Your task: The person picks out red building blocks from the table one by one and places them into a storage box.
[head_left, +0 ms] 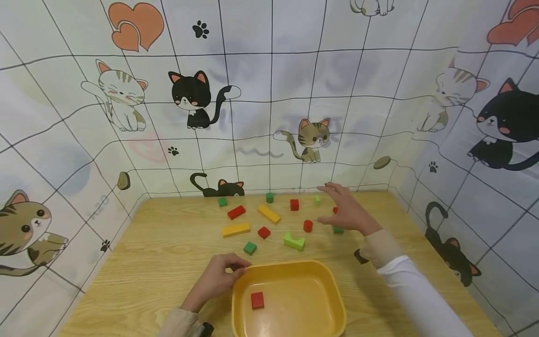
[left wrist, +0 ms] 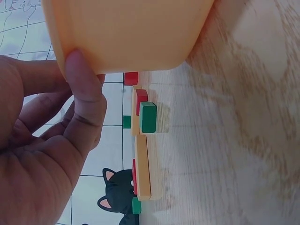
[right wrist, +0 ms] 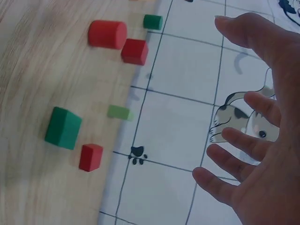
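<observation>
My left hand pinches the far left corner of a yellow tray, thumb against the wall and fingers curled at the rim. One red block lies inside the tray. Over the right side of the table my right hand hovers with spread fingers and holds nothing. Close to it are a red cylinder, a light green block and a green block. A small red block beside the green one is partly hidden by the hand in the head view.
Several more blocks lie across the far half of the wooden table: yellow bars, a light green arch, a green block and red blocks. A cat-patterned sheet hangs behind and at both sides.
</observation>
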### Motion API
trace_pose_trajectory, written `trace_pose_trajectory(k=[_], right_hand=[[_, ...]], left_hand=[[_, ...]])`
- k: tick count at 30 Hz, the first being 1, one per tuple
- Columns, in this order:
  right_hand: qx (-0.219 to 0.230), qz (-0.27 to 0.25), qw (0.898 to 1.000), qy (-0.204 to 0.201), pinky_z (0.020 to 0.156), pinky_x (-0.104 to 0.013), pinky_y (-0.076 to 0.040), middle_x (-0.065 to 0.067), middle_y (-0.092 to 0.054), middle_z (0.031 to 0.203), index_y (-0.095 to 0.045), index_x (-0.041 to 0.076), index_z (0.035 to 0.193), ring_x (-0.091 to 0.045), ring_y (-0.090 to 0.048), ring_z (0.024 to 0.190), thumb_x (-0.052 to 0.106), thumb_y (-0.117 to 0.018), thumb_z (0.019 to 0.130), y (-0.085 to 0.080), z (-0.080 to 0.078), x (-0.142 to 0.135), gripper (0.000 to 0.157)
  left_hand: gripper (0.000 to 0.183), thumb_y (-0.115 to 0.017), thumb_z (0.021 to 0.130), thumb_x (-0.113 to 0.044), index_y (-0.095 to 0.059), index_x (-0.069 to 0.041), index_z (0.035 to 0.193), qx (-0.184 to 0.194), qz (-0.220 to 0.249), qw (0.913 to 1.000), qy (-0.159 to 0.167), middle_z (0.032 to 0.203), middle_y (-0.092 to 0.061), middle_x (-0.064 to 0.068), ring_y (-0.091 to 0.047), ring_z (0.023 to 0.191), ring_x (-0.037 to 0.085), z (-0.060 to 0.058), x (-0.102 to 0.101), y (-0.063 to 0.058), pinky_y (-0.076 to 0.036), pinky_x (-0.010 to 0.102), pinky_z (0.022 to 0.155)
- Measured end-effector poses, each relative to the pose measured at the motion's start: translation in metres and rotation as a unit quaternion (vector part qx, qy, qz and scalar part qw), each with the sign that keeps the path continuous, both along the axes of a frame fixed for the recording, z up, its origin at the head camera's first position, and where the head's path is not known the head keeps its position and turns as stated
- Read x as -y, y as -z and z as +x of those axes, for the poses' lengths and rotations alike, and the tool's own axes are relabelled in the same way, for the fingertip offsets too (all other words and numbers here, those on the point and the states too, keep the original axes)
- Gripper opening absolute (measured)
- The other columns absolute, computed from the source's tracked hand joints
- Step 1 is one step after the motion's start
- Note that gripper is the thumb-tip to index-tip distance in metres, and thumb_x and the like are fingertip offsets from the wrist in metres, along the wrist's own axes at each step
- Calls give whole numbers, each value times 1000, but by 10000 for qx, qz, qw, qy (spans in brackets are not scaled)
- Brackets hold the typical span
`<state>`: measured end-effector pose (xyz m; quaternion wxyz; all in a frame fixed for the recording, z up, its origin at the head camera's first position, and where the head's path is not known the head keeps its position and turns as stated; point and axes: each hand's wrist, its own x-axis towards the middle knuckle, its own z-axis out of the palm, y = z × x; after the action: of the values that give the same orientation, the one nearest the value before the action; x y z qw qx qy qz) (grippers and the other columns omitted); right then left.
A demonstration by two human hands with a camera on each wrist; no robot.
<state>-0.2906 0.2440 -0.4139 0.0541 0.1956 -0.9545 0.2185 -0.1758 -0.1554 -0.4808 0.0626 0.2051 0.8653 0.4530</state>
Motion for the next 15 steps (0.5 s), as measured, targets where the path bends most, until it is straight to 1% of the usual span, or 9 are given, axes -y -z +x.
trace_pose_trajectory(k=[4,10,15], right_hand=[[98,32,9998,142,111,-74,-33,-21,-28,164,-38,15,158,-49,-27,148,41,-86,81,7,-8,-9,95],[394,159,9982,419,110,-72,-35,-24,-29,162,-35,12,158,-50,-30,145,43,-83,84,19,-21,-18,94],[616,117,9965,559,110,-73,-35,-28,-28,162,-35,11,158,-52,-29,146,43,-81,85,30,-29,-24,93]], left_hand=[[17,-67,98,-9,-79,-10,110,56,-63,10000,-36,106,-77,2,-67,90,7,0,-1,0,-54,21,76],[17,-67,98,-9,-79,-10,109,48,-66,10000,-37,105,-77,1,-66,89,6,0,-1,0,-54,23,76],[16,-68,97,-9,-79,-10,109,20,-20,10000,-64,105,-77,2,-66,89,5,1,-2,0,-55,23,76]])
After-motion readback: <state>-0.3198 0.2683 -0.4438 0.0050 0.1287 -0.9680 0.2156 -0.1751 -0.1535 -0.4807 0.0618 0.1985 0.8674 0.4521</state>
